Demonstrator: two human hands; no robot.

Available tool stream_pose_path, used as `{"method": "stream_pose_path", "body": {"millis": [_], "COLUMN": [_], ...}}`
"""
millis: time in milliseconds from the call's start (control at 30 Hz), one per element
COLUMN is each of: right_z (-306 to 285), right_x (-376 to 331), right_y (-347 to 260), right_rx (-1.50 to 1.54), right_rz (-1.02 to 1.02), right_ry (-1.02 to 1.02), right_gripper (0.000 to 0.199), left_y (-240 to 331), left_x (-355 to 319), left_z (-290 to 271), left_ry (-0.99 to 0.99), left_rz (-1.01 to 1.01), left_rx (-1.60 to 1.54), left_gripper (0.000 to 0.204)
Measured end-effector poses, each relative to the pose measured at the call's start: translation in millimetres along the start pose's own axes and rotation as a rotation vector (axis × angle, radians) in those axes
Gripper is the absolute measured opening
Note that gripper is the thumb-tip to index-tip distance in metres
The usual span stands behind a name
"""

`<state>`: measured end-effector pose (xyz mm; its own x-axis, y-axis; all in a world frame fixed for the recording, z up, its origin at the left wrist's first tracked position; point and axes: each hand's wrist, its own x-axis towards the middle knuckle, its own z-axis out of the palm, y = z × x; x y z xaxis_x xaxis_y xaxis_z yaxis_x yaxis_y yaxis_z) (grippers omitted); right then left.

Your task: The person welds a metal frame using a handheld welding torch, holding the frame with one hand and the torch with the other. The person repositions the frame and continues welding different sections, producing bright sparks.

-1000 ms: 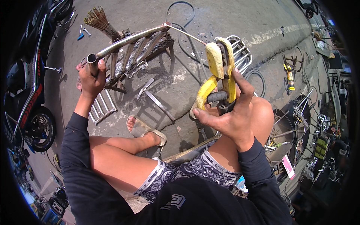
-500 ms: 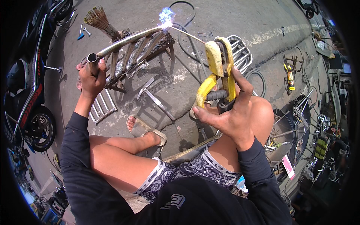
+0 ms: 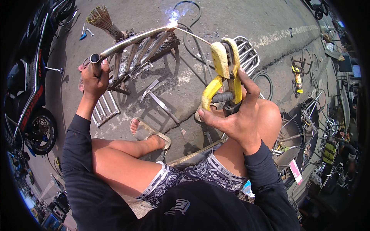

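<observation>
My left hand [image 3: 95, 80] is wrapped round the open-ended tube at the near left corner of a metal tube frame [image 3: 135, 39] with several slanting bars. The frame leans on a rough wooden block [image 3: 166, 49]. In my right hand [image 3: 239, 122] is a yellow welding electrode holder [image 3: 219, 61], its jaws clamping a thin welding rod [image 3: 194, 35]. The rod reaches left to the frame's far end, where a bright welding arc [image 3: 173, 24] glows with bluish smoke. The glare hides the exact joint.
A chipping hammer [image 3: 160, 101] lies on the pavement before my sandalled foot [image 3: 150, 133]. Bundled rods [image 3: 104, 22] stand behind the frame. A motorcycle [image 3: 36, 111] is parked at left. Cable [image 3: 266, 81], a chrome rack [image 3: 246, 54] and bins of metal parts [image 3: 293, 131] lie right.
The arc's flare and smoke have changed shape, sitting slightly farther right and lower. Both hands keep their hold in nearly the same places.
</observation>
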<state>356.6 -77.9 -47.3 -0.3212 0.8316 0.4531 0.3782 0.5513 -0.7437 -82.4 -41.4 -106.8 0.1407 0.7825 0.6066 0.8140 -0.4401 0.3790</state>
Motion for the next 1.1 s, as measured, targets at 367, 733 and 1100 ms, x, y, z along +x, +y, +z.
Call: {"method": "stream_pose_path", "body": {"millis": [367,733,1100], "right_z": [1.0,-5.7,-7.1], "right_x": [0.0,-1.8,4.6], "right_y": [2.0,3.9,-11.9], "right_rx": [-0.012,0.2,0.325], "right_rz": [0.001,0.094,0.301], "right_ry": [-0.01,0.166,0.197], "right_gripper": [0.115,0.122,0.119], "left_y": [2.2,4.6,9.0], "left_x": [0.7,0.7,7.2], "left_z": [-0.5,-0.1,-6.4], "left_ry": [-0.009,0.005,-0.268], "left_rz": [-0.024,-0.05,-0.515], "left_rx": [-0.033,-0.031,-0.335], "left_gripper": [0.014,0.013,0.055]}}
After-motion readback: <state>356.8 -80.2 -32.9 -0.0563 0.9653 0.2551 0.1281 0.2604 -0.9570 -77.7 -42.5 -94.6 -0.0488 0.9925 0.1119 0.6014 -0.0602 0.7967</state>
